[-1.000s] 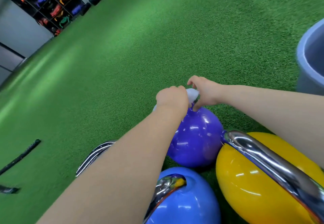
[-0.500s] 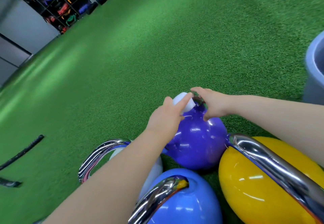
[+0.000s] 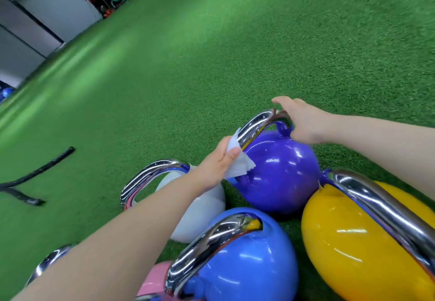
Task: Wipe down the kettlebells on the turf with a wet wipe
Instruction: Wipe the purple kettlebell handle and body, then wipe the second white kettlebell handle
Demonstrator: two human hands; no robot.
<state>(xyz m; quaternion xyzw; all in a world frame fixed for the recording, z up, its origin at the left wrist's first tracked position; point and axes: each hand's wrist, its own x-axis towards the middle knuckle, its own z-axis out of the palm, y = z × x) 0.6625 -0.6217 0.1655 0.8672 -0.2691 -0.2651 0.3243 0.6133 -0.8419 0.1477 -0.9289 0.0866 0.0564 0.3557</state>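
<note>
**Wipe on the handle of the purple kettlebell**

Our left hand (image 3: 217, 163) pinches the white wet wipe (image 3: 236, 167) between thumb and fingers and presses it to the near end of the chrome handle (image 3: 255, 125) of the glossy purple kettlebell (image 3: 280, 171). The bell sits on the green turf (image 3: 211, 53), touching the yellow kettlebell (image 3: 353, 241) and just beyond the light-blue one (image 3: 240, 267) and the white one (image 3: 200, 213). Our right hand (image 3: 303, 121) rests on the far end of the same handle, fingers straight and holding nothing, steadying it as we judge. The handle's long axis runs from the left hand up and away toward the right hand, so the wipe's next stroke would follow that arc, and the left hand is the one placed to make it.

Half a second ago both hands met at the top of the bell with the wipe between them; now they have parted to opposite ends and the handle shows bare between them.
</note>
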